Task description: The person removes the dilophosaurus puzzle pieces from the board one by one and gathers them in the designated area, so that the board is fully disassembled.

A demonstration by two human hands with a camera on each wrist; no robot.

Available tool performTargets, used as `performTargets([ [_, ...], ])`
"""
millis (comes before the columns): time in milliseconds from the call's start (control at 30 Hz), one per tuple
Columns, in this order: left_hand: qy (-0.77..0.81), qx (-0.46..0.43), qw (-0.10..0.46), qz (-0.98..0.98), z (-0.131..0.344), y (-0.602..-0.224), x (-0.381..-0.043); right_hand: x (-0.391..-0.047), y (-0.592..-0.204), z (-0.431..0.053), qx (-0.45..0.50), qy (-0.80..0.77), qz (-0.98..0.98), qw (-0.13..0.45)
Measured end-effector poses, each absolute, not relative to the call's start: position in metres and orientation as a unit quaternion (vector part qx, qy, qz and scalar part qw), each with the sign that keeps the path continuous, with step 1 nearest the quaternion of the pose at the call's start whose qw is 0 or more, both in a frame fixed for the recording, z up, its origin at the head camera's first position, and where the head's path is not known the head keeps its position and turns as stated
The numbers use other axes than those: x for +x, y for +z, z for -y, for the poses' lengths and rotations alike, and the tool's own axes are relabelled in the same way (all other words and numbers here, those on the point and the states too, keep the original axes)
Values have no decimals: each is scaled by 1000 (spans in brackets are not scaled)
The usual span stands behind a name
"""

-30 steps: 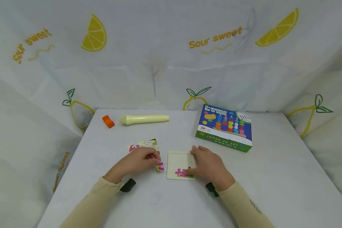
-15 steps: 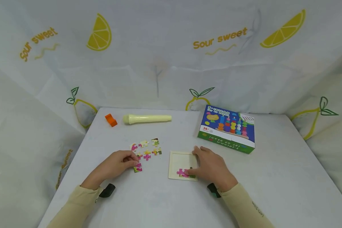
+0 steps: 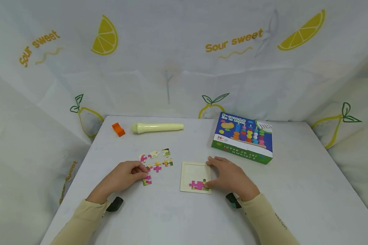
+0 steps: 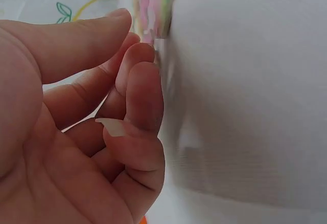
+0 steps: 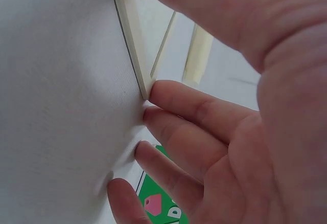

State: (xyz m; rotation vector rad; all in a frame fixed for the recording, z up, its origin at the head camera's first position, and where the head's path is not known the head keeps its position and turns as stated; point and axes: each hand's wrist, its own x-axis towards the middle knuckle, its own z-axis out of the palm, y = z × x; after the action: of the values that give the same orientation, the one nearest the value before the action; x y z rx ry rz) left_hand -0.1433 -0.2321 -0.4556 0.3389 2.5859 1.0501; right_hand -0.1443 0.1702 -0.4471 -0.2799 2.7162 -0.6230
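In the head view, a square pale wooden puzzle tray (image 3: 196, 170) lies flat mid-table, with joined pink and green jigsaw pieces (image 3: 197, 185) along its near edge. My right hand (image 3: 230, 175) rests at its right side. The index fingertip touches a tray corner in the right wrist view, and the thumb lies over the pieces at the near right. My left hand (image 3: 124, 177) is left of the tray, fingers loosely bent, fingertips at a pink-green jigsaw piece (image 3: 147, 180). In the left wrist view, nothing shows between thumb and fingers; the jigsaw pieces (image 4: 149, 14) beyond are blurred.
Several loose jigsaw pieces (image 3: 166, 152) lie beyond my left fingers. Farther back are an orange wavy block (image 3: 118, 129) and a pale yellow toy microphone (image 3: 157, 127). A blue and green bead-set box (image 3: 242, 137) stands back right, before a lemon-printed cloth (image 3: 184, 68).
My left hand has moved left, and a pink-green jigsaw piece has shifted left with it, away from the tray. My right thumb has drawn back slightly, showing more of the corner piece.
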Motion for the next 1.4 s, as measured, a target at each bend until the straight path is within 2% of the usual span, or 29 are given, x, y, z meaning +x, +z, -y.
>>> performTargets([
  [233, 364, 154, 150, -906, 211, -448, -151, -145, -447, -169, -99, -215, -956, 172],
  [567, 330, 262, 187, -887, 107, -444, -160, -145, -445, -170, -93, -211, -958, 170],
  [767, 294, 258, 196, -899, 66, -443, -156, -145, -447, -169, -80, -219, -956, 176],
  [1067, 261, 234, 194, -916, 59, -444, -147, -144, -448, -165, -79, -212, -959, 171],
  [1400, 266, 245, 197, -911, 58, -446, -145, -143, -444, -163, -79, -201, -962, 169],
])
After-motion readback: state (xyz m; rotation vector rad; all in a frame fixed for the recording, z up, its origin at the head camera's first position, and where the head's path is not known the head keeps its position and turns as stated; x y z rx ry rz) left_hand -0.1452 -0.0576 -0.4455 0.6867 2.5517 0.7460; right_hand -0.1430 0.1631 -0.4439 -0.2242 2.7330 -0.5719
